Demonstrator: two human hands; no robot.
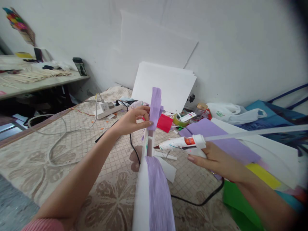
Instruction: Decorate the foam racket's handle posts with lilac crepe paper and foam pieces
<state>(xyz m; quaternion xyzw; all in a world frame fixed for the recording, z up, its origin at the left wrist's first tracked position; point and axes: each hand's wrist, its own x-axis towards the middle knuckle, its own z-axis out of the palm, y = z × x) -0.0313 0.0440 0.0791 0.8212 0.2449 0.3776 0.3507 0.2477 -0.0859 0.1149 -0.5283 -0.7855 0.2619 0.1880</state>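
Note:
My left hand (134, 120) pinches a purple paper strip (156, 106) between thumb and fingers, its upper end standing free. Below the pinch, a narrow white piece with an open channel (150, 146) runs toward me. Another stretch of purple strip (160, 195) covers its near part. In my right hand (211, 158) is a white glue gun (180, 142), its fingers wrapped around the handle. The gun's dark nozzle points left, close beside the channel. A long translucent glue stick (257, 132) sticks out of its back end.
Purple sheets (223, 144), green paper (240, 205) and a white plastic bag (231, 112) lie at right. Behind are a red piece (165, 123), a tape roll (180, 120) and white boards (163, 85). A power strip (108, 110) with cables sits at left. Black cord crosses the patterned cloth (113, 192).

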